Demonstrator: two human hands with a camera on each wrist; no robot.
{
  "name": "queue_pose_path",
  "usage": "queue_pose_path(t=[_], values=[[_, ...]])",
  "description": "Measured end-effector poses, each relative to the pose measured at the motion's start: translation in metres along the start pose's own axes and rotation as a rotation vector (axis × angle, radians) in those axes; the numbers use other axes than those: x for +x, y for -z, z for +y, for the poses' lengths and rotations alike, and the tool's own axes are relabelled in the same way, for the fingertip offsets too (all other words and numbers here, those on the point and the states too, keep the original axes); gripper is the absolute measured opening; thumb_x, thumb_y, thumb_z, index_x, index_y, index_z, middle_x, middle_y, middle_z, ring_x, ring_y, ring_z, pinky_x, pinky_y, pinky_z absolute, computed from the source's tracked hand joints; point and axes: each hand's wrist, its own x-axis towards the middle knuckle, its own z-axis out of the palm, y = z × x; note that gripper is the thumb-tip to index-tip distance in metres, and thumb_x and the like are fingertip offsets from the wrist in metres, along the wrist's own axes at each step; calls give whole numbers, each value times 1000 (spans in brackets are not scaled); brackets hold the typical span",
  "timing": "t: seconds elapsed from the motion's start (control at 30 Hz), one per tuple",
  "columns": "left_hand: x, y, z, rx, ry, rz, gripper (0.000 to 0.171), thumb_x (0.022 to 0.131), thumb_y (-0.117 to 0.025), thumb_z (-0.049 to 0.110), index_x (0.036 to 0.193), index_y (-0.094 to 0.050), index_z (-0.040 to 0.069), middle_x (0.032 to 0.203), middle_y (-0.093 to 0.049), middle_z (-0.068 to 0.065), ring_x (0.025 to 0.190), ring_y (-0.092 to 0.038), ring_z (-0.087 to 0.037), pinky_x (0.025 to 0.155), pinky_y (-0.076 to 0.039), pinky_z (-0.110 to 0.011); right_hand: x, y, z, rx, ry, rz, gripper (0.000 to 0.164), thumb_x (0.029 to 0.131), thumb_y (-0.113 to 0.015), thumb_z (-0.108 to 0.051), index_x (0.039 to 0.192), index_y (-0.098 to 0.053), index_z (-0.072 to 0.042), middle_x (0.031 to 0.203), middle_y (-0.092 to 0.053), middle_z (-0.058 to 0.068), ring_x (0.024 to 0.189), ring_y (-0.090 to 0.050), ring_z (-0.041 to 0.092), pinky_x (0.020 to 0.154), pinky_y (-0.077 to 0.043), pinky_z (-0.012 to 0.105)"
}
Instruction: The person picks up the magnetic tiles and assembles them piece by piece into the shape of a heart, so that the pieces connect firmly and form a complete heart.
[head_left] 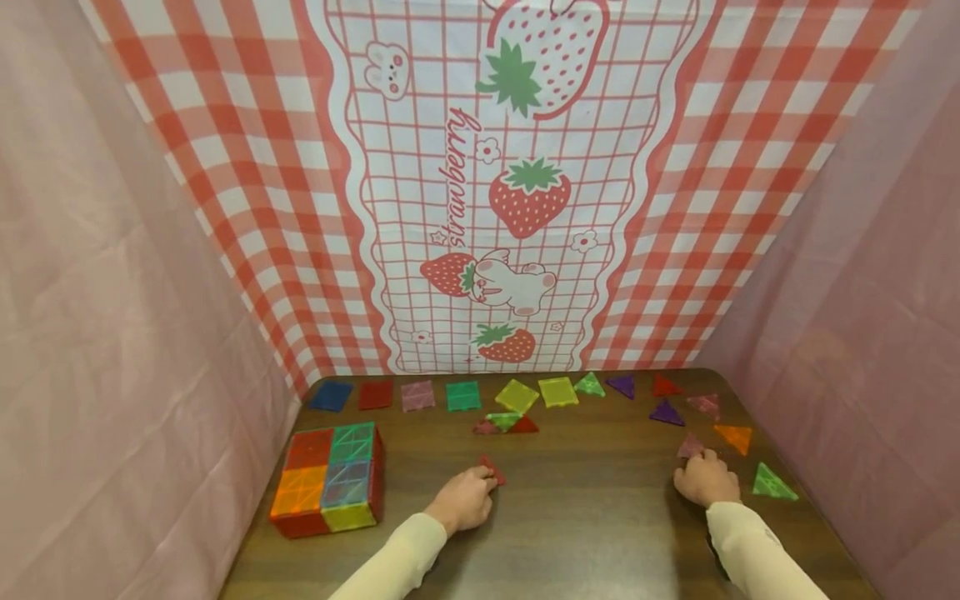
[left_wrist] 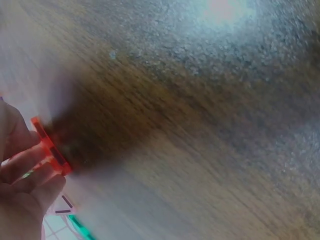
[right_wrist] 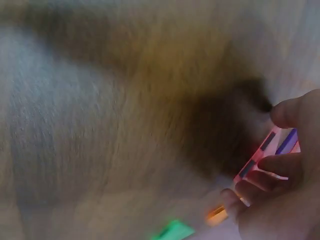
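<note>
My left hand (head_left: 463,497) pinches a see-through red magnetic tile (head_left: 491,469) at the middle of the table. In the left wrist view, the thumb and fingertips meet the red tile (left_wrist: 51,147), whose edge strip faces the camera. Over on the right, my right hand (head_left: 707,478) reaches to a pink triangle tile (head_left: 690,445). The right wrist view has its fingers over the pink tile (right_wrist: 256,155), while the thumb stands apart from its near edge. Just beyond the left hand, a small group of red, pink and green triangle tiles (head_left: 504,422) lies together.
A block of coloured tiles (head_left: 327,477) stands at the left of the wooden table (head_left: 585,517). Several square tiles (head_left: 462,396) line the back edge. Loose triangle tiles, among them purple (head_left: 666,412), orange (head_left: 733,438) and green (head_left: 772,482), lie around the right hand.
</note>
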Motion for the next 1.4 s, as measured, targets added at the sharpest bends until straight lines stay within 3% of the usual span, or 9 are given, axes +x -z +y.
queue_pose_path(t=[0.23,0.37,0.67,1.0,1.2,1.4], values=[[-1,1,1,-30,-46,37,29,81,-65,8,109,-75,9,110,-69,0,101,-70,-15,89,-58,-26,-5,-26,-52,-67,346,211,49,86,-66,-18,121,-62,16,126,-59,37,111,-60,54,91,-50,65],[-1,0,1,-25,-58,55,32,79,-66,7,110,-75,9,111,-70,1,103,-70,-14,90,-57,-26,-9,-36,-87,-36,457,180,48,87,-68,-16,125,-62,12,131,-59,33,116,-60,51,94,-50,64],[-1,-1,2,-65,7,-16,41,82,-64,8,122,-72,6,131,-70,-4,126,-63,-19,104,-52,-30,-6,-53,-149,-3,538,109,51,89,-69,-18,133,-60,7,137,-57,29,121,-60,47,99,-50,58],[-2,-4,4,-51,17,-5,44,82,-62,9,125,-71,5,134,-67,-7,128,-62,-22,106,-50,-30,-7,-62,-204,10,613,46,49,90,-71,-24,130,-62,3,136,-58,25,122,-59,43,101,-49,58],[-3,-2,4,-58,35,-29,44,84,-62,9,127,-70,6,136,-66,-6,131,-60,-21,106,-50,-30,-9,-64,-229,-11,664,6,50,91,-69,-25,133,-61,0,138,-56,24,123,-58,42,102,-49,57],[-2,0,7,-37,56,-43,44,85,-62,11,128,-69,5,137,-66,-6,130,-60,-20,106,-50,-29,-11,-63,-240,22,678,-33,54,89,-70,-25,135,-59,1,141,-55,24,127,-56,43,104,-47,59]])
